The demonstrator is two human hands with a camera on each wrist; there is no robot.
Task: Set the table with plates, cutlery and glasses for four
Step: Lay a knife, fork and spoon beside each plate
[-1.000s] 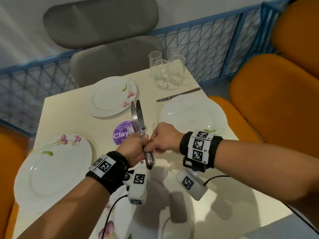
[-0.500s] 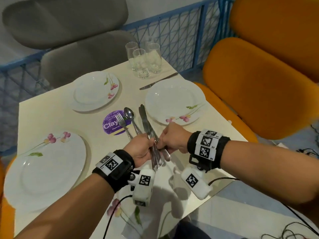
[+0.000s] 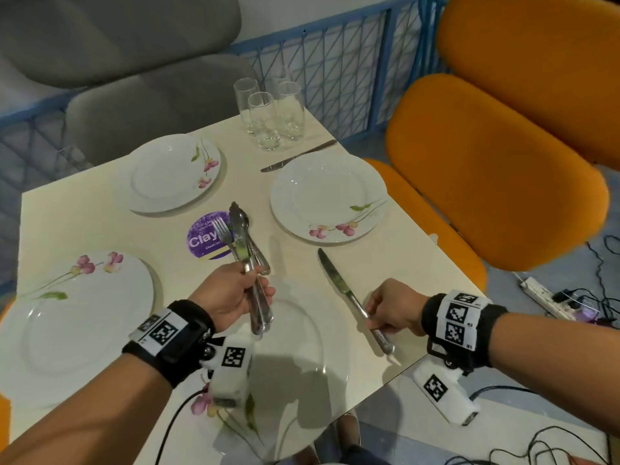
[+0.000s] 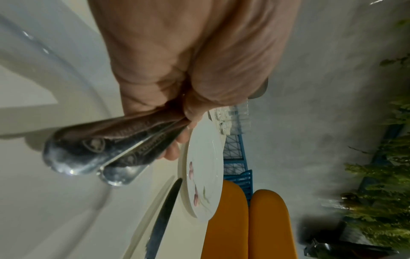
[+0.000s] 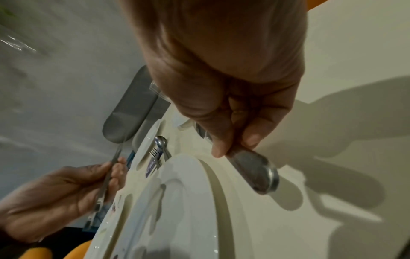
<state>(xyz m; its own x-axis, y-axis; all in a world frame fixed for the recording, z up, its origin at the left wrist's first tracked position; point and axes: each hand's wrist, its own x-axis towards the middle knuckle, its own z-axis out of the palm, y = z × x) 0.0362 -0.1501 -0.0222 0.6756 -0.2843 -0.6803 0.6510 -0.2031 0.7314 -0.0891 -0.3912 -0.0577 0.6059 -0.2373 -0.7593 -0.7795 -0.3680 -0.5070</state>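
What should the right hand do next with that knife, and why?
Probably let go: the right hand pinches the knife by its handle, and it already lies on the table beside the near plate. The left hand holds more cutlery.

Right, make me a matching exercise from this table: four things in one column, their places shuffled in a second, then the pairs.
Things
1. cutlery bundle
2. knife with its handle pinched
3. glasses
4. purple coaster

Places
A. clustered at the table's far corner
B. flat in the middle of the table
C. gripped upright in the left hand
D. on the table right of the near plate, under the right hand

Pairs: 1-C, 2-D, 3-A, 4-B
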